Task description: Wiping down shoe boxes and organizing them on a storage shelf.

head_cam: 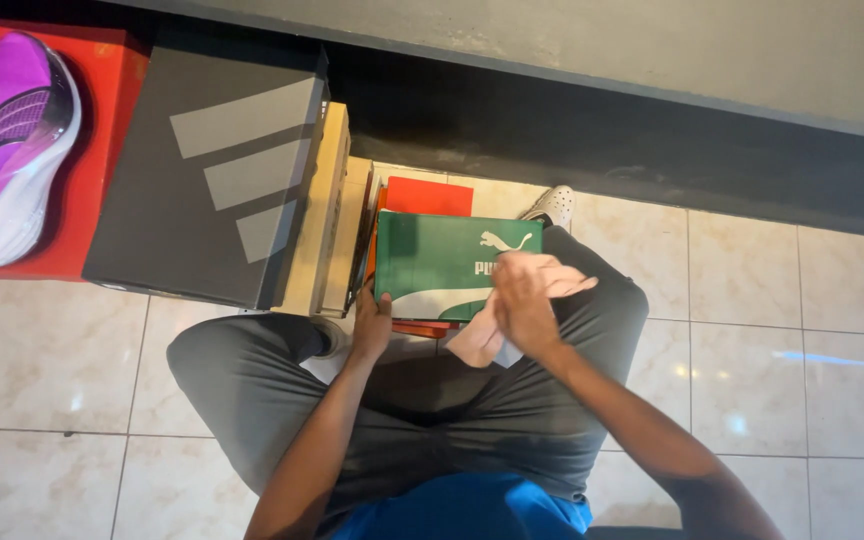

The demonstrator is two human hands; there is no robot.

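Observation:
A green shoe box (pixel 442 265) with white markings lies on top of an orange-red box (pixel 430 196) between my knees. My left hand (pixel 372 325) grips the green box at its near left corner. My right hand (pixel 524 300) presses a pale pink cloth (pixel 482 335) against the right side of the green lid; part of the cloth hangs down over my grey trousers.
A tall stack of shoe boxes stands to the left, topped by a dark grey box (pixel 212 170) with tan boxes (pixel 327 215) beside it. A purple and white running shoe (pixel 2 140) rests on a red box (pixel 102 110). Beige floor tiles (pixel 752 360) surround me; a dark wall base runs behind.

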